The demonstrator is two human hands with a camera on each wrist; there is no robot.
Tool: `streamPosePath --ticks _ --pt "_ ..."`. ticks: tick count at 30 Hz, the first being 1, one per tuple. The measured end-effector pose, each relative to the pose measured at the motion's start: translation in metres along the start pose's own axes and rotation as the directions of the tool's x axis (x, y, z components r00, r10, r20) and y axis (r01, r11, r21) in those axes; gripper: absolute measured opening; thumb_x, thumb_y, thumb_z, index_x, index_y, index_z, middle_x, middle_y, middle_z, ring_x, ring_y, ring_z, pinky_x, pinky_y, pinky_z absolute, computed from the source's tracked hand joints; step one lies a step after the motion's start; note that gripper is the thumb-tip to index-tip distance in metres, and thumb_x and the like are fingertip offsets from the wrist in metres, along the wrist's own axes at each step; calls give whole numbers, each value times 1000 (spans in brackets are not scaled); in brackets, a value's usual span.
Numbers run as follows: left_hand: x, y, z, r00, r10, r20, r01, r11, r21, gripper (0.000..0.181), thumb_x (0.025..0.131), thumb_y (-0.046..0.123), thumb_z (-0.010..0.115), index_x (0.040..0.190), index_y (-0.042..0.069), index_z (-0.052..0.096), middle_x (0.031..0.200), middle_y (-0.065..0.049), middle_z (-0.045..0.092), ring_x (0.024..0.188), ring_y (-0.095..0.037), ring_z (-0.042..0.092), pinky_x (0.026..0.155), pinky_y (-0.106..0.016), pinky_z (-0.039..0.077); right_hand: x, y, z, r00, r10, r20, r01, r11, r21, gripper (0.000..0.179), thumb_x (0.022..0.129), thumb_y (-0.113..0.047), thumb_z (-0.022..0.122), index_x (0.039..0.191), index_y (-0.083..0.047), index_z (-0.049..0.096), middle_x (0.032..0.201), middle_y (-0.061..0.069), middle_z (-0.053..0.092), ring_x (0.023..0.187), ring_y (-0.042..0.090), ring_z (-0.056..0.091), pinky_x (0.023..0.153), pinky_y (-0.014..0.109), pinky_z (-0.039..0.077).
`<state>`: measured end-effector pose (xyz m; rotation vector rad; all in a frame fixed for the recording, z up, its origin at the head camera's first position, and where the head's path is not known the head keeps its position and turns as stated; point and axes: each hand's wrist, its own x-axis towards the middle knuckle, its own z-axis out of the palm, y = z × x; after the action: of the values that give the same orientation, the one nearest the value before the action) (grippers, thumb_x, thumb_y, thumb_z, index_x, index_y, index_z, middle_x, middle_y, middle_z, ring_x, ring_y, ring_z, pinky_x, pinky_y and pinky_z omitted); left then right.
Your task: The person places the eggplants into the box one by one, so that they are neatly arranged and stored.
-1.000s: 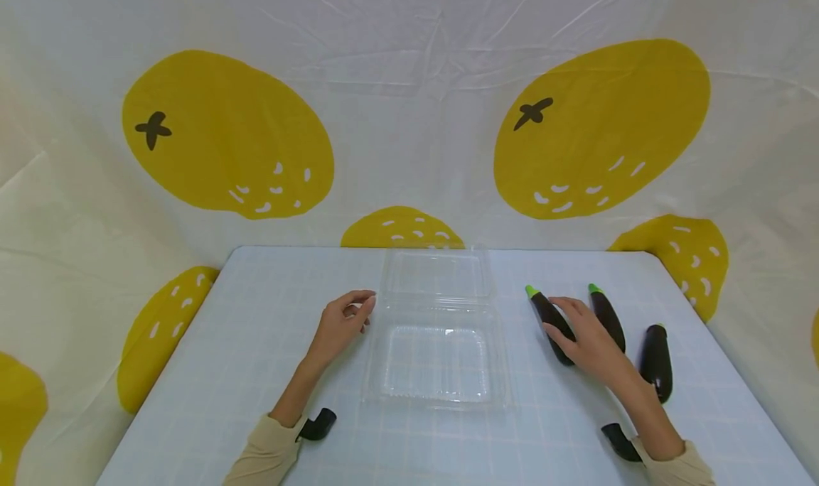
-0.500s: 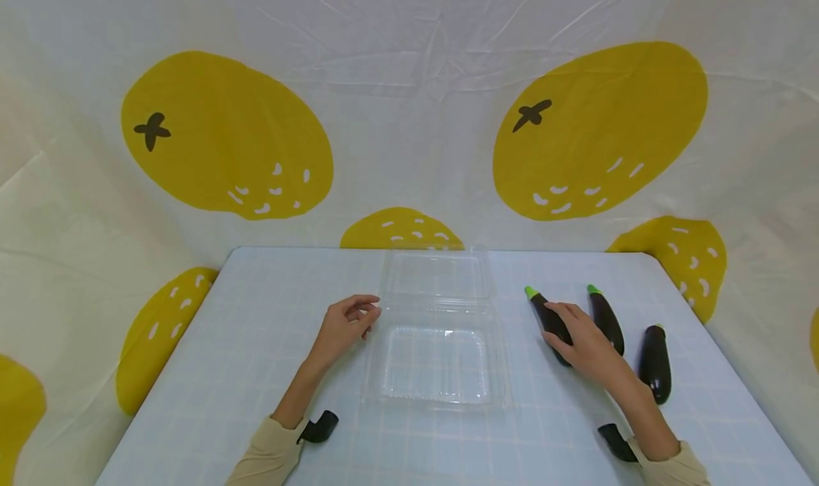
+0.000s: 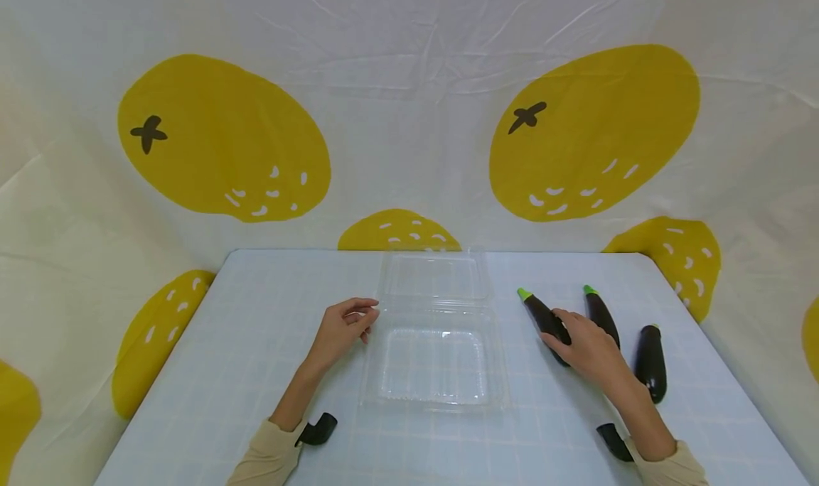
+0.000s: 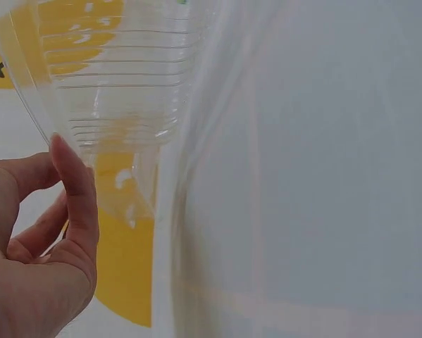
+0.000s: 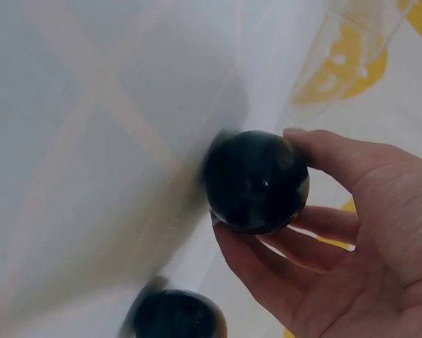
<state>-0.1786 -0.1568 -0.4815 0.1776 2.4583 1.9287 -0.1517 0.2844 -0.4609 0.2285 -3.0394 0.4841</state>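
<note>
A clear plastic clamshell container lies opened out on the table, its lid folded back toward the wall. My left hand is at its left side; in the left wrist view the thumb and index finger pinch the rim near the hinge. On the right, my right hand grips a dark eggplant with a green stem end, which points away and to the left. The right wrist view shows its rounded end between thumb and fingers. Part of the eggplant is hidden under the hand.
A second green-tipped eggplant lies just beyond the right hand. Farther right, another eggplant lies near the right forearm. The table has a pale checked cover, and a fabric wall with yellow fruit prints stands behind it.
My left fingers have moved slightly right and nearer to the container's rim. My right hand has closed round the eggplant, which has swung slightly, its green tip shifting left.
</note>
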Motion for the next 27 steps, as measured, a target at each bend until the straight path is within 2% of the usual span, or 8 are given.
streamPosePath --ticks 7,16,27 --pt "0 -1 0 1000 -22 3 22 1000 -20 30 97 15 74 121 -4 70 99 -18 68 60 -18 61 60 -24 55 -3 -2 2 999 -20 -40 20 1000 -4 57 92 -26 77 130 12 59 127 35 62 115 53 60 93 66 50" --pt "-1 0 0 1000 -16 12 16 999 -51 32 97 15 74 121 -6 69 99 -19 68 60 -17 61 59 -24 56 -5 -5 -3 998 -31 -48 32 999 2 57 92 -26 78 131 11 60 127 34 62 114 52 60 92 64 50" --pt "-3 3 0 999 -38 1 38 999 -31 30 97 12 73 122 -5 69 97 -15 68 60 -19 61 59 -24 56 -7 -12 -15 996 -49 -72 49 999 -1 55 90 -23 80 130 10 61 125 33 64 112 51 62 92 64 51"
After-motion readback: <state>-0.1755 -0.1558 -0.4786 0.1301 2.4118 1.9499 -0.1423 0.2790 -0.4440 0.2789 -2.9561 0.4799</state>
